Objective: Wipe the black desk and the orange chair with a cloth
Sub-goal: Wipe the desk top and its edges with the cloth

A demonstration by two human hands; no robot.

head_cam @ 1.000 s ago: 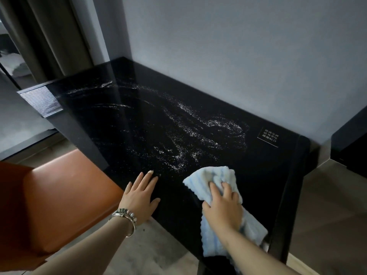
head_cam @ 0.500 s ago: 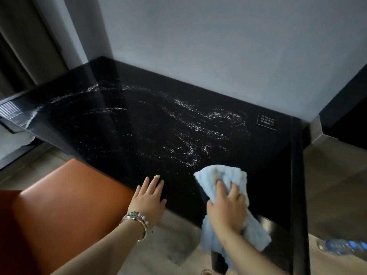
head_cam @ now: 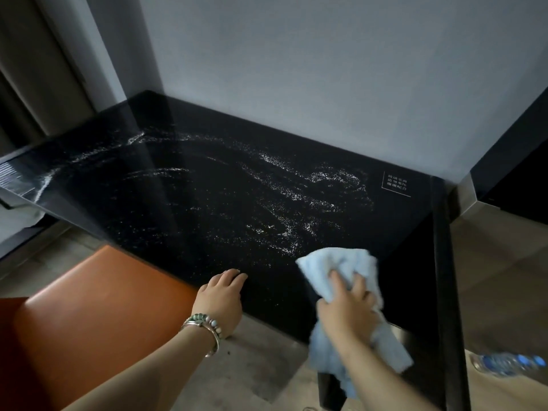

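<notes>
The cloth (head_cam: 341, 268), pale blue and bunched, is lying on the black desk (head_cam: 207, 209) at its near edge, its tail hanging off below the right hand (head_cam: 347, 310), whose fingers are curling over it and gripping it. Left of that grip, the left hand (head_cam: 221, 304) is resting bent fingertips on the desk edge, holding nothing, with the orange chair (head_cam: 98, 318) sitting further left, and white streaks (head_cam: 296, 197) are showing beyond the cloth

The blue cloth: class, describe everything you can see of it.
The cloth is pale blue, soft and ribbed like microfibre, bunched and crumpled. Its upper part lies on the black desk near the front right edge; the rest hangs down past that edge. The right hand grips it, fingers pressing on top.
</notes>
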